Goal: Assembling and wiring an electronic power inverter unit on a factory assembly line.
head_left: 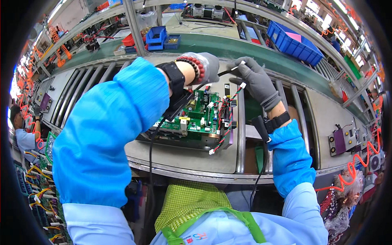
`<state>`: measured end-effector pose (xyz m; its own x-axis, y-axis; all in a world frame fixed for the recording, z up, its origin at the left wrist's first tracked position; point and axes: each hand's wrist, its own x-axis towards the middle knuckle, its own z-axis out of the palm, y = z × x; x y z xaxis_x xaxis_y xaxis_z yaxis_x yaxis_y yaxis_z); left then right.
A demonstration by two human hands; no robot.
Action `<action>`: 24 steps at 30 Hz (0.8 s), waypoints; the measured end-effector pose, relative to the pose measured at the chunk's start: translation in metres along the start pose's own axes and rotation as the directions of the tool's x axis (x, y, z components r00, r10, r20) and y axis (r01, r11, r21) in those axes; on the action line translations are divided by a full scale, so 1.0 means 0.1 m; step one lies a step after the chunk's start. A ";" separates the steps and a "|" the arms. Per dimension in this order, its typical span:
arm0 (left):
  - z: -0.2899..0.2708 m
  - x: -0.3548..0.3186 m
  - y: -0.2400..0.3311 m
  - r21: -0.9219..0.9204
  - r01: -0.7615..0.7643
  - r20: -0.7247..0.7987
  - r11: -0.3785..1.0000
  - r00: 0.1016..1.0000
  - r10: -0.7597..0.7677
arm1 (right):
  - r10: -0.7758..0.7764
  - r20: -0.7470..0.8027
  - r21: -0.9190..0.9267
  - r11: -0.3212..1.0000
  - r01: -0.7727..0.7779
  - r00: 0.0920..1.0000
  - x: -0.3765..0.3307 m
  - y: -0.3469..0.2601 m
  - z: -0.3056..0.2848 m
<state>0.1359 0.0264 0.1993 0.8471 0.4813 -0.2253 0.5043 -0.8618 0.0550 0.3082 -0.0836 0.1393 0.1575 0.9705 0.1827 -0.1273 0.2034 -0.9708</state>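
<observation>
In my gloved left hand (210,68), closed above the far side of a green circuit board assembly (200,110), is a black cable (227,72) that runs across to my right hand. The grey-gloved fingers of my right hand (258,83) pinch the cable's end, where a small white connector (243,63) shows. Just below those fingers is another white plug (243,85) on twisted red, green and black wires (223,118), which run along the assembly's right side. My left forearm and wrist strap hide part of the board.
The assembly rests on a metal plate (196,162) over a roller conveyor (241,134). Blue bins (156,36) and a large blue crate (295,43) stand beyond. Purple-sided units (342,141) sit right. A coiled orange hose (355,167) hangs at right; a co-worker (24,130) is far left.
</observation>
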 end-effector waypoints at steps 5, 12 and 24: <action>0.10 -0.10 0.21 0.044 -0.038 0.145 0.998 0.989 0.031 | -0.053 0.038 -0.416 0.907 0.064 0.998 0.19 0.15 -0.08; 0.02 0.19 0.17 0.071 0.012 0.455 0.997 0.889 -0.043 | -0.065 0.255 -0.833 0.492 0.253 0.965 0.22 0.73 -0.16; 0.33 0.54 -0.16 -0.154 -0.351 0.452 0.924 0.806 0.382 | -0.170 -0.207 -0.837 0.540 -0.085 0.963 0.21 1.06 -0.22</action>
<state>0.1678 0.0609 0.1546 0.7996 -0.0137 -0.6004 0.1942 -0.9401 0.2800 0.3190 -0.0448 0.0364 0.3761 0.8735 0.3089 0.7379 -0.0807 -0.6701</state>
